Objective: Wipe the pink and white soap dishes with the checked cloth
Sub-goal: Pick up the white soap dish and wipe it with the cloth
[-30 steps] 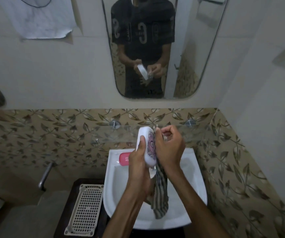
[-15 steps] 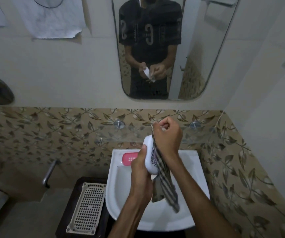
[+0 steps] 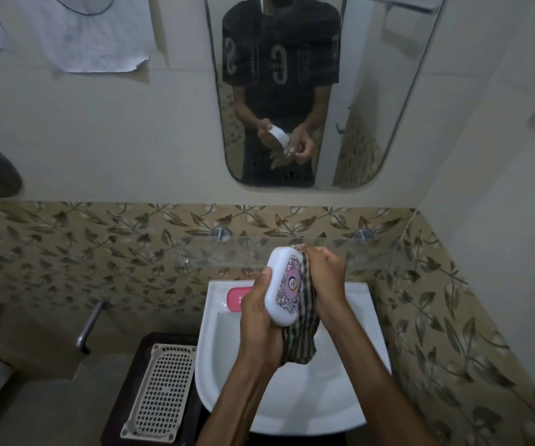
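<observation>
Since half a second ago the checked cloth (image 3: 301, 320) has bunched closer against the one white soap dish (image 3: 283, 286), its tail hanging shorter above the sink (image 3: 291, 397). The left hand (image 3: 258, 317) grips the dish upright over the sink, thumb on its left edge, fingers curled behind it. The right hand (image 3: 325, 278) closes its fingers tightly on the cloth, pressing it to the dish's right side. One pink soap dish (image 3: 237, 299) rests on the sink's back-left rim. One white perforated tray (image 3: 160, 391) lies just left of the sink.
</observation>
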